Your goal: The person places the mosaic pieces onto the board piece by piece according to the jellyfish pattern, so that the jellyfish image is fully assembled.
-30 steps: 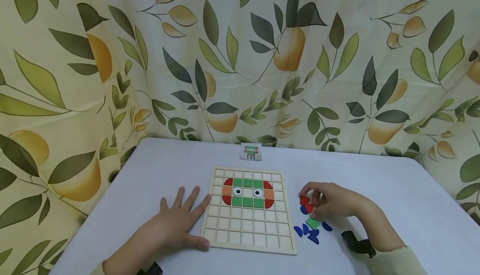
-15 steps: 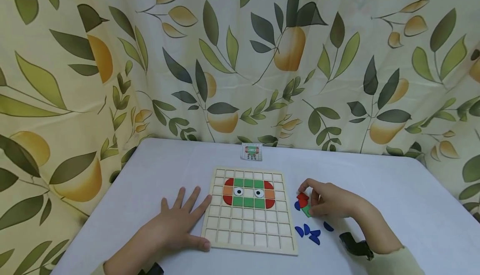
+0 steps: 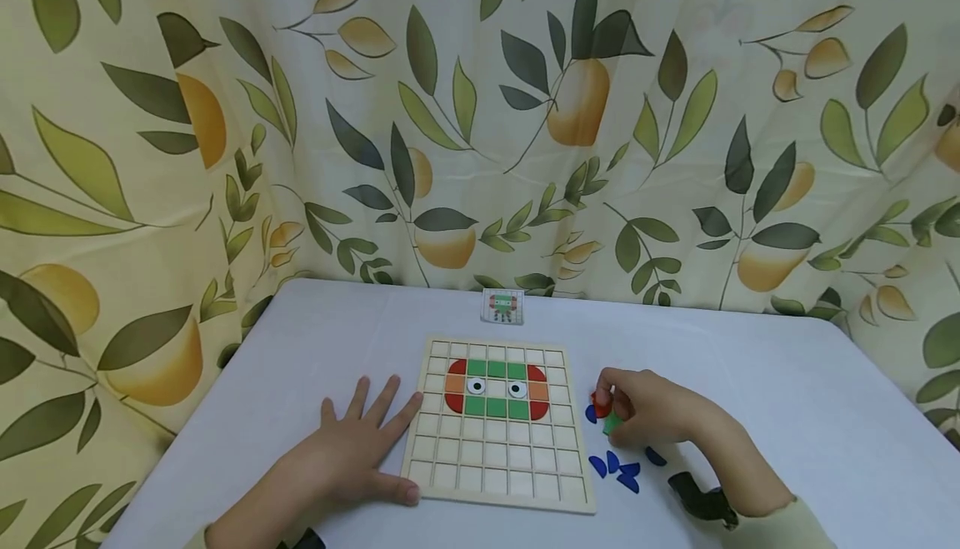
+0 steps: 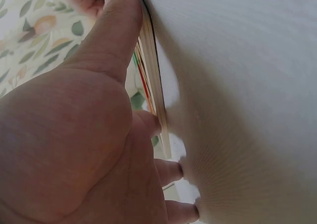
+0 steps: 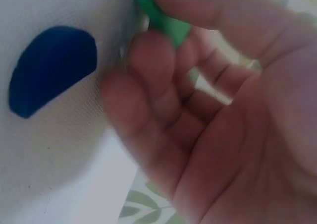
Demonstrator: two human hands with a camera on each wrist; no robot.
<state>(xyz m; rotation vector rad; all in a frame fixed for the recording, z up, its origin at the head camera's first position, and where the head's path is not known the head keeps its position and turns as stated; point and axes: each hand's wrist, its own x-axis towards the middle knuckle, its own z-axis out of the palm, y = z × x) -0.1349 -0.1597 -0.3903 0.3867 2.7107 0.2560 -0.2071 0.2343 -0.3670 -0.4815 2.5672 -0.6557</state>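
Note:
In the head view my left hand (image 3: 352, 449) lies with fingers spread on the table, its index fingertip and thumb tip at the left edge of the wooden grid board (image 3: 491, 506). Red, orange and green tiles with two eye tiles (image 3: 517, 389) form a face in the board's upper half. To the right of the board, my right hand (image 3: 656, 407) curls over a small group of pieces and pinches a green tile (image 5: 171, 26) between thumb and fingers. Red pieces (image 3: 602, 407) show under its index fingertip, partly hidden. Beside them is a blue half-round piece (image 3: 591, 414).
Several blue half-round pieces (image 3: 628, 482) lie loose to the right of the board. A small picture card (image 3: 502, 306) with a similar figure stands behind the board. A leaf-and-fruit patterned curtain (image 3: 480, 141) hangs at the table's (image 3: 360, 316) back edge.
My right hand has drawn the green tile away from me, toward the red pieces. The red pieces and the blue piece beside them have shifted slightly left. The left hand stays put.

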